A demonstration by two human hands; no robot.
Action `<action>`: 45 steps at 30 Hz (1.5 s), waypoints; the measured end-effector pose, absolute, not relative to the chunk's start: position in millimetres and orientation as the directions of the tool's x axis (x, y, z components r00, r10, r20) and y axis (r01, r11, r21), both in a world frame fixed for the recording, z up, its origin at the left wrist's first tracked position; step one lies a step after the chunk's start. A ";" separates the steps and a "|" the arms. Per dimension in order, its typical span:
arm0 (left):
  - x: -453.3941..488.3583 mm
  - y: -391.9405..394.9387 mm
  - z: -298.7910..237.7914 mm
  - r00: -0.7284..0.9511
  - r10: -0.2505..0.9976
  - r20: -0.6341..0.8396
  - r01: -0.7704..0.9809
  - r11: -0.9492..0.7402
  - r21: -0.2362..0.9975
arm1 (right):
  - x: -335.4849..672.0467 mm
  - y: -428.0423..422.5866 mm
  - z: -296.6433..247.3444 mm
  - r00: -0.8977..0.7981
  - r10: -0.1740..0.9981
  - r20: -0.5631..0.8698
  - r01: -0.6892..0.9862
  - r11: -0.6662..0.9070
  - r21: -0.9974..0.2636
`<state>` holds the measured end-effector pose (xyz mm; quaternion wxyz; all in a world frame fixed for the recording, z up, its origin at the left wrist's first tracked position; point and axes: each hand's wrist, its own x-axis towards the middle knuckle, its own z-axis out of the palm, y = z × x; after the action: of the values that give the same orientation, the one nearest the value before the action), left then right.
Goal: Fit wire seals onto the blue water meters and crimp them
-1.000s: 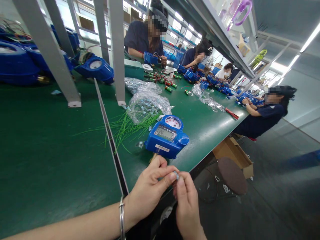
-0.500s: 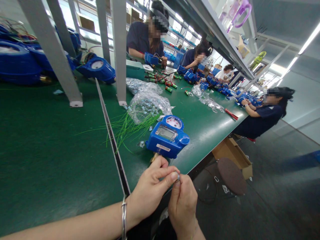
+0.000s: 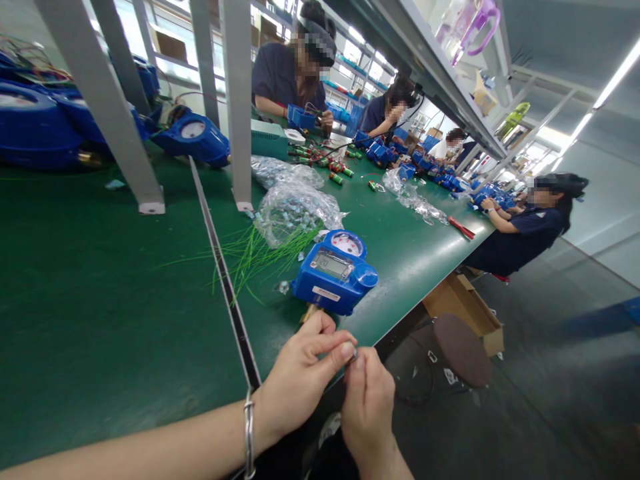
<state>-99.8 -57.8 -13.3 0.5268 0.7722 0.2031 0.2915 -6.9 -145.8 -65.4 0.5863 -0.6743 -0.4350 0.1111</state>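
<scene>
Workshop stretching back beneath a slanting shelf, with co-workers (image 3: 275, 75) in mostly dark shirts bent over blue cases (image 3: 377, 152) along a long green counter (image 3: 150, 347). Close to the front edge, a blue meter (image 3: 325, 277) with a round dial and small screen; behind it, a clear bag (image 3: 295, 205) of pale-blue bits and a loose spray of green wires (image 3: 255, 260). Below the meter, about at the counter's edge as seen from above, a tiny bluish piece (image 3: 355, 355) (mostly covered by fingertips, so too small to make out fully), pinched between thumb and forefinger of the left hand (image 3: 297, 373) and met by the pinching fingertips of the right hand (image 3: 369, 400). Probably best to steady with one grip and move only the other, pressing firmly but without squeezing askew; keep both thumbs close, and work over the counter, being easy to lose if dropped. Left forearm slanting in from the lower left, bracelet (image 3: 249, 433) at the wrist, back of hand upward; right hand rising from below, fingers curled. No telling about contact between left knuckles and the meter's brass end (image 3: 309, 313).
</scene>
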 end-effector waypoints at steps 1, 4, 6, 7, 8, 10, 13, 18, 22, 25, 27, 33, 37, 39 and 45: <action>-99.9 -57.5 -12.4 0.754 0.611 0.241 0.005 -0.372 0.928 | -7.6 -145.2 -63.7 0.586 0.772 0.244 0.332 0.046 -0.942; -99.4 -56.0 -12.4 0.761 0.599 0.249 0.000 -0.385 0.923 | -10.8 -144.5 -60.2 0.568 0.811 0.140 0.212 0.020 -0.977; -98.5 -54.9 -14.7 0.752 0.613 0.243 0.002 -0.371 0.929 | -12.1 -145.1 -61.5 0.592 0.745 0.308 0.397 0.063 -0.916; -98.0 -54.5 -15.9 0.744 0.622 0.242 0.001 -0.364 0.931 | -11.9 -145.3 -63.1 0.576 0.688 0.441 0.546 0.078 -0.834; -97.6 -54.2 -16.9 0.736 0.631 0.243 0.002 -0.362 0.932 | -11.1 -145.4 -64.9 0.525 0.637 0.564 0.685 0.077 -0.724; -97.1 -53.8 -17.5 0.726 0.643 0.246 0.009 -0.367 0.930 | -7.5 -144.9 -68.0 0.417 0.597 0.686 0.823 0.073 -0.564; -97.5 -53.6 -15.2 0.730 0.641 0.238 0.019 -0.367 0.930 | 0.3 -143.6 -70.6 0.353 0.660 0.663 0.818 0.126 -0.561; -98.1 -54.5 -12.3 0.736 0.629 0.252 -0.006 -0.365 0.931 | 1.3 -142.4 -74.1 0.397 0.637 0.661 0.747 0.194 -0.635; -96.0 -54.6 -11.9 0.757 0.601 0.258 -0.004 -0.391 0.921 | -8.4 -138.1 -67.8 0.545 0.821 0.168 0.057 0.163 -0.985; -97.8 -53.7 -9.5 0.775 0.576 0.259 0.038 -0.452 0.891 | -7.4 -135.8 -61.1 0.366 0.929 -0.054 -0.309 0.067 -0.949; -102.0 -53.1 -6.6 0.752 0.602 0.270 0.079 -0.489 0.869 | -1.5 -138.0 -59.0 0.394 0.919 -0.034 -0.334 0.108 -0.936; -108.5 -52.0 -2.7 0.786 0.618 0.010 0.399 -0.520 0.755 | 16.4 -153.7 -54.2 0.389 0.842 0.373 0.535 0.123 -0.836; -99.2 -54.0 -6.3 0.824 0.556 -0.111 0.409 -0.448 0.795 | 18.9 -154.9 -49.7 0.194 0.843 0.502 0.800 0.160 -0.578; -95.3 -55.8 -6.4 0.834 0.547 -0.081 0.379 -0.460 0.803 | 17.3 -152.4 -48.9 0.242 0.851 0.466 0.748 0.142 -0.648; -94.5 -52.9 -4.9 0.821 0.569 -0.037 0.381 -0.500 0.778 | 6.3 -145.0 -49.5 0.401 0.912 0.088 0.219 -0.002 -0.976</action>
<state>-94.5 -52.9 -4.9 0.4164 0.8586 0.2768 0.1129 6.3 -145.0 -49.5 0.5473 -0.6332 -0.4465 0.3165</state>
